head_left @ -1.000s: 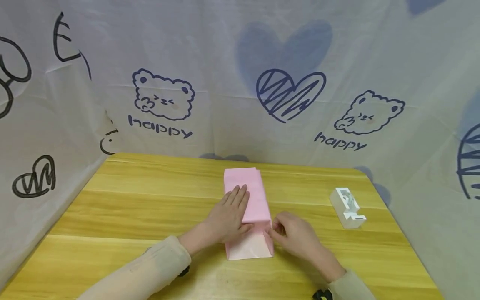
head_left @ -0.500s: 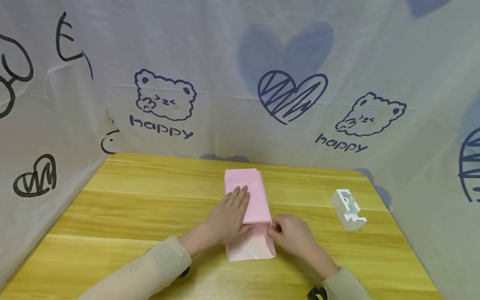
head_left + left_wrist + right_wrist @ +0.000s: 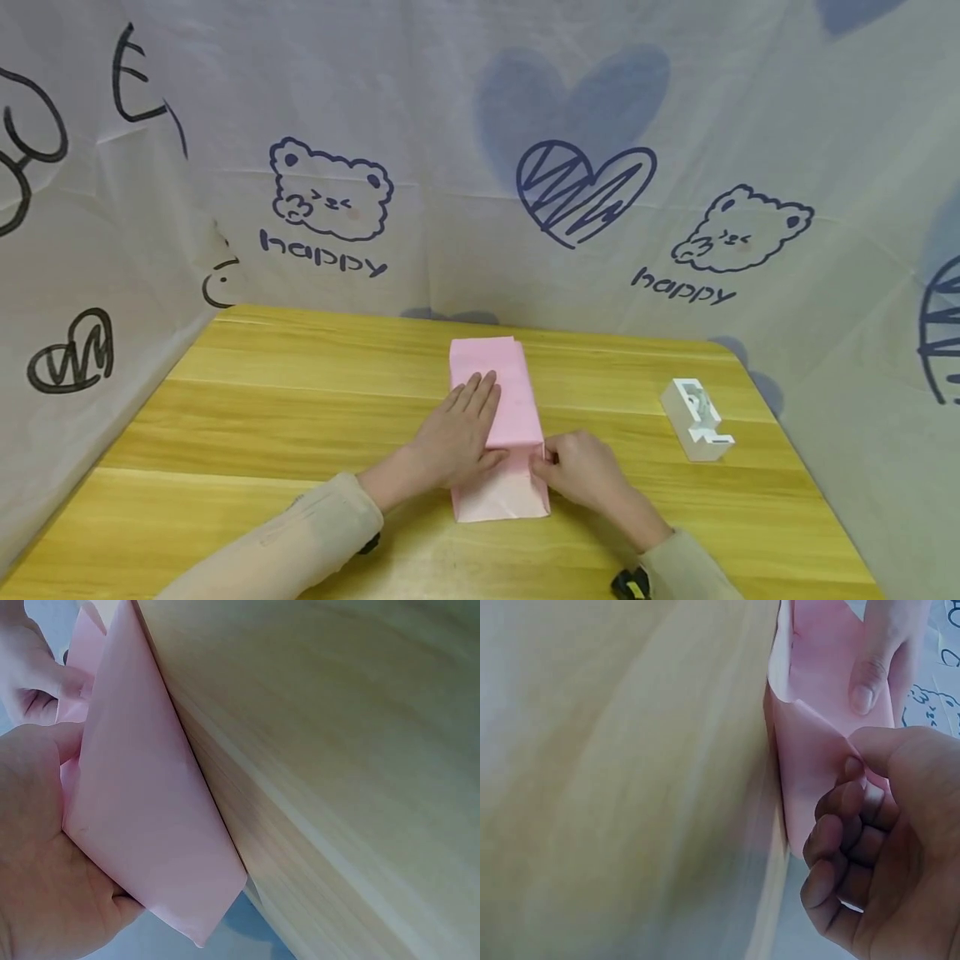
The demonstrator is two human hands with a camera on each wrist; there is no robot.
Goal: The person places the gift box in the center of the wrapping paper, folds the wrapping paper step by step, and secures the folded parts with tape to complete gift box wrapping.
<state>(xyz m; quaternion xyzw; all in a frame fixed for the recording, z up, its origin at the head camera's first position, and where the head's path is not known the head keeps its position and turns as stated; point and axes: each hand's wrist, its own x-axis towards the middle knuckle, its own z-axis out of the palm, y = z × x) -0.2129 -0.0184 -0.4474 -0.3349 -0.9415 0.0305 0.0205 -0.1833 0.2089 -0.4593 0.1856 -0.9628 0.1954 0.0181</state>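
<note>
A folded pink paper box [image 3: 513,408] lies lengthwise on the wooden table, its near end standing open with a pale flap [image 3: 501,498] flat toward me. My left hand [image 3: 456,429] rests on its top with straight fingers, the thumb by the fold's edge. At the right near corner my right hand [image 3: 581,468] pinches the side panel between thumb and index finger. In the right wrist view the curled fingers of the right hand [image 3: 885,832] grip the paper [image 3: 814,754]. The left wrist view shows the long side wall of the pink paper [image 3: 150,787] against the tabletop.
A white tape dispenser [image 3: 696,421] with a roll of clear tape stands to the right of the paper box. Behind the wooden table [image 3: 300,392] hangs a pale cloth [image 3: 450,108] printed with hearts and bears.
My right hand has shifted slightly along the right near edge, its thumb moving a little into the opening. The left hand stays on top of the paper.
</note>
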